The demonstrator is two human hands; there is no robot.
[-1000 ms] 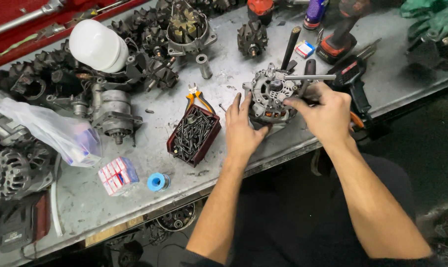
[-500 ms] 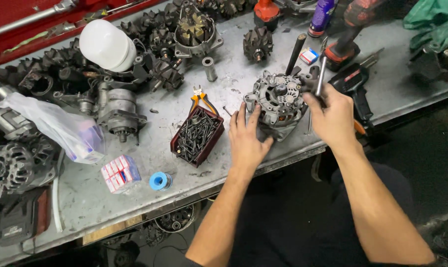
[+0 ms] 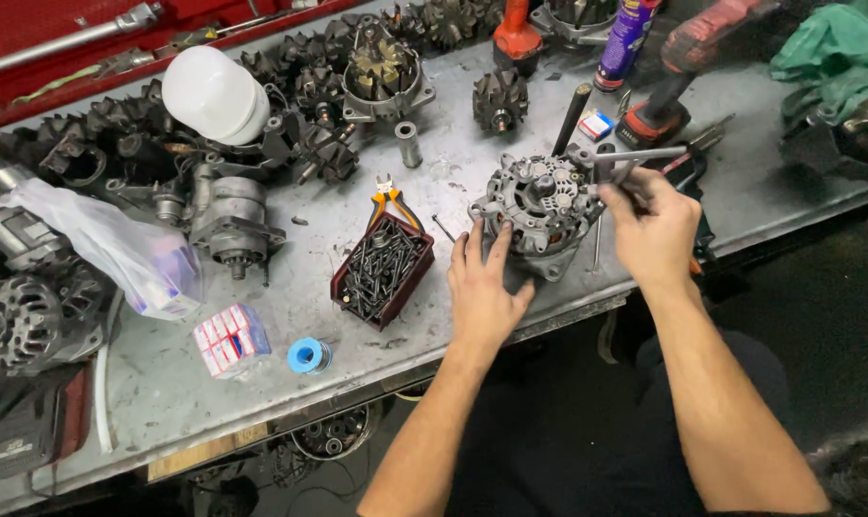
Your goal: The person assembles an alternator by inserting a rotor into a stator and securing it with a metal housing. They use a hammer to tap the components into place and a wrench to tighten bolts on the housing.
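While left hand [image 3: 482, 287] rests open against alternator [image 3: 539, 206], right hand [image 3: 654, 225] fingers grip T-handle wrench [image 3: 625, 155] above it.

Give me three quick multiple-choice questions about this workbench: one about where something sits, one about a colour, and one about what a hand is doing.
1. Where is the tray of dark screws?
A. Left of the alternator, beside the left hand
B. On the red tool chest
C. Under the green cloth

2. What colour are the handles of the pliers behind that tray?
A. Blue
B. Orange
C. White

3. What is the right hand doing?
A. Lying flat and empty on the bench
B. Gripping a metal T-handle wrench at the alternator
C. Holding the white dome-shaped cap

Answers:
1. A: the tray sits on the grey bench just left of the left hand, which rests against the alternator.
2. B: the orange handles poke out above the tray's far edge.
3. B: the fingers close round the T-handle wrench, whose bar crosses above the alternator.
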